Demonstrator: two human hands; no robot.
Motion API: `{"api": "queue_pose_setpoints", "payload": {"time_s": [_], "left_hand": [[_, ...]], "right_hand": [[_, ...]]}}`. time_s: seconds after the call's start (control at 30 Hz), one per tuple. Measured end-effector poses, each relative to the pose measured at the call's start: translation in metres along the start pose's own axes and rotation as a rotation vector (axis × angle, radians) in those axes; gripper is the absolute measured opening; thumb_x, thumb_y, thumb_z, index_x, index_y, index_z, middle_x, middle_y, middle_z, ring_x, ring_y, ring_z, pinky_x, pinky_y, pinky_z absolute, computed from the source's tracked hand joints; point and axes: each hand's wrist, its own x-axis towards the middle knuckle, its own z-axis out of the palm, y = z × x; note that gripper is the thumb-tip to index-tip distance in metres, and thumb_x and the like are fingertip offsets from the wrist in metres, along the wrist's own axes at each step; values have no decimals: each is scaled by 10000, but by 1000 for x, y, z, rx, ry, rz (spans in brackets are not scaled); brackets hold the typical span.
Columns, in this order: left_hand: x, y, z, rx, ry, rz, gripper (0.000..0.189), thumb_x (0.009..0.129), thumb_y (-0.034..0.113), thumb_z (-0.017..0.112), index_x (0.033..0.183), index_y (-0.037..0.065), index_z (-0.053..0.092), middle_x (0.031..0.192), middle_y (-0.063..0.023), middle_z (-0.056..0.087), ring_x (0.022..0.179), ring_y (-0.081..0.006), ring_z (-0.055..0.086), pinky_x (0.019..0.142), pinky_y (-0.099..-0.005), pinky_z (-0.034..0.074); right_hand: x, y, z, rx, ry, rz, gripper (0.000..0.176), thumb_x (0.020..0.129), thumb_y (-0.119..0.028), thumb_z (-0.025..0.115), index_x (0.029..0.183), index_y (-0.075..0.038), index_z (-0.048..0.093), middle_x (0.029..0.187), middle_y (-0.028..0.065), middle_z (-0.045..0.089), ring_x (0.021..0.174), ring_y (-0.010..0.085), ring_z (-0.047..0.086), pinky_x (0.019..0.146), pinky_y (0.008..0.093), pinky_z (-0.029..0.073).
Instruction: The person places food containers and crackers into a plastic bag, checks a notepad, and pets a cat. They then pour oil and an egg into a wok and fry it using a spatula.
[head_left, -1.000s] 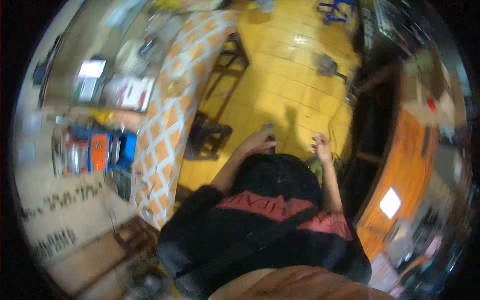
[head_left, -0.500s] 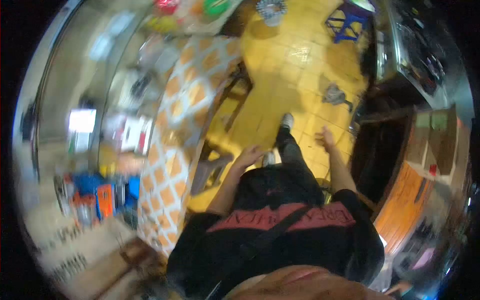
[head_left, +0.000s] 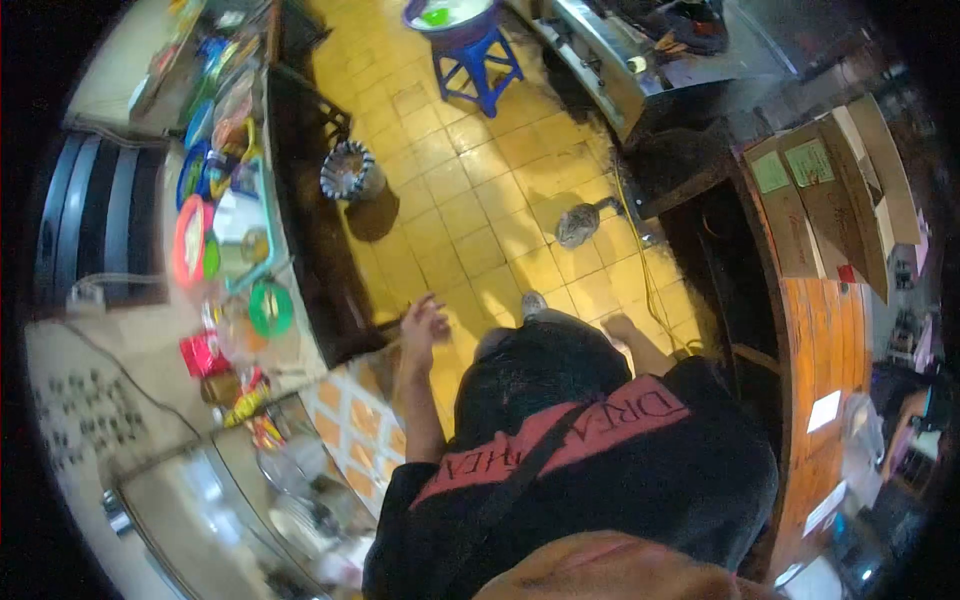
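Note:
My left hand (head_left: pixel 427 320) hangs over the yellow tiled floor (head_left: pixel 480 265), its fingers loosely apart with nothing in them. The end of the orange-and-white patterned tabletop (head_left: pixel 355 415) lies just below and left of it. On the other side of my body, my right hand (head_left: pixel 622 330) is low beside my thigh; it is small and blurred, and its fingers cannot be made out. One shoe (head_left: pixel 534 302) shows between the hands. A grey cat (head_left: pixel 578 226) is on the floor ahead of my right hand.
A striped-rimmed bin (head_left: pixel 348 172) stands by the left counter, which holds a green bowl (head_left: pixel 270 307) and a red basin (head_left: pixel 190 240). Ahead, a blue stool (head_left: pixel 480 75) bears a tub (head_left: pixel 450 18). Cardboard boxes (head_left: pixel 815 200) sit on the right wooden cabinet (head_left: pixel 825 350). A yellow cord (head_left: pixel 640 250) runs along the floor.
I have moved forward past most of the patterned table, and my view has turned. The bin, stool and cat now appear nearer. My left hand has lifted; my right hand has dropped back.

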Motion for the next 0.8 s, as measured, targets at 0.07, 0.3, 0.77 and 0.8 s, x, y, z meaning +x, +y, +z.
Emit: {"api": "queue_pose_setpoints", "payload": {"time_s": [0.07,0.3,0.77,0.8], "left_hand": [[44,37,7,22,-46,22,353,869,203,513,1173,33,452,949,-75,578,740,-128,551,637,-247,466],[195,112,42,238,-336,-196,362,859,194,508,1187,52,456,1005,-96,562,755,-156,559,666,-262,462],[514,281,215,759,-848,-77,354,824,168,559,1136,26,473,936,-83,576,730,-123,548,631,-218,449],[526,281,229,814,-900,-64,348,822,162,558,1132,28,476,930,-81,577,721,-119,547,626,-214,450]], "right_hand": [[50,-41,-49,267,270,-173,301,852,-280,458,790,-20,596,675,139,573,584,184,560,505,334,451],[77,-140,-152,1557,406,194,325,824,-224,533,1100,-55,510,855,73,571,598,169,564,480,278,451],[163,-235,-30,742,1155,1010,210,745,-210,598,595,-64,588,562,111,579,462,211,568,443,323,463],[182,-238,-37,621,1214,975,190,753,-199,577,646,-43,591,620,137,593,552,237,588,505,338,475]]}}
